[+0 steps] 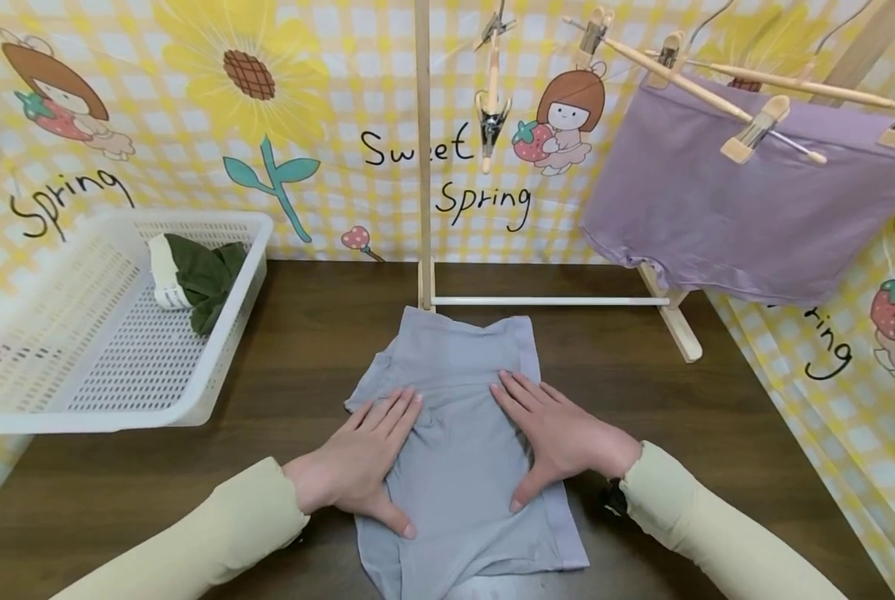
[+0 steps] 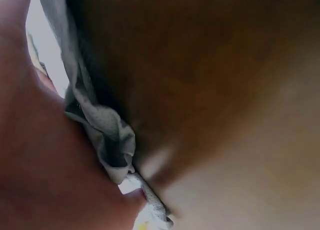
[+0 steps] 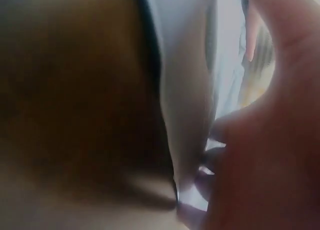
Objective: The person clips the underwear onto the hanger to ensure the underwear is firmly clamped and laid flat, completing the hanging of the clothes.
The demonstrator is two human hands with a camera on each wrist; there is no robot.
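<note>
A pair of light grey-blue underpants [image 1: 466, 475] lies spread on the dark table, its smooth waistband along the right side. My left hand [image 1: 365, 458] rests flat on the left part of the cloth, thumb spread toward me. On the right part, near the waistband, my right hand [image 1: 560, 429] presses with straight fingers and its thumb out to the left. Small wrinkles run across the cloth between the hands. In the left wrist view a crumpled edge of the underpants [image 2: 107, 132] shows beside the palm; the right wrist view shows their smooth edge [image 3: 185, 89].
A white plastic basket [image 1: 215, 367] with a dark green garment [image 1: 203, 279] stands at the left. Behind is a wooden rack [image 1: 424, 167] with a white lower bar [image 1: 552, 301]. Purple underpants [image 1: 747, 200] hang at the right from a clip hanger [image 1: 687, 87]; another hanger [image 1: 492, 92] hangs nearby.
</note>
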